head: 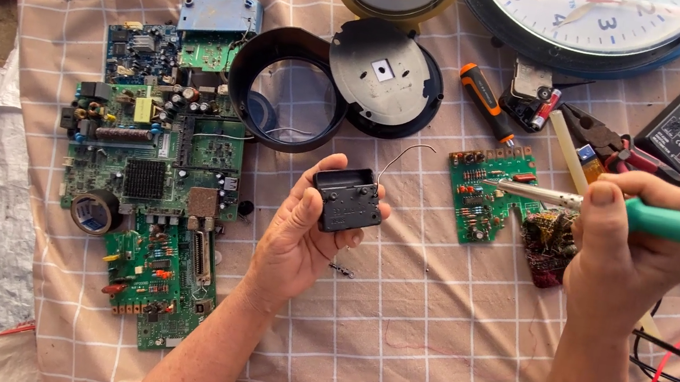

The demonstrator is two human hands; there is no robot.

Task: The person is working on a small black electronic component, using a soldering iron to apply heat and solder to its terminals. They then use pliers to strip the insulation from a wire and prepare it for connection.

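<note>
The left hand (298, 238) cradles a black clock movement (347, 200), a thin wire (403, 154) trailing from it, over the checked cloth (428, 319). The right hand (623, 257) grips a green soldering iron (672, 224), tip clear of the movement; the opened clock case (286, 99) and circuit boards (153, 165) lie beyond, nothing reassembled.

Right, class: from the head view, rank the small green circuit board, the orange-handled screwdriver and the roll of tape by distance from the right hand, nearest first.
1. Small green circuit board, just left of the right hand.
2. Orange-handled screwdriver, above the board.
3. Roll of tape, far left on the large boards.
</note>
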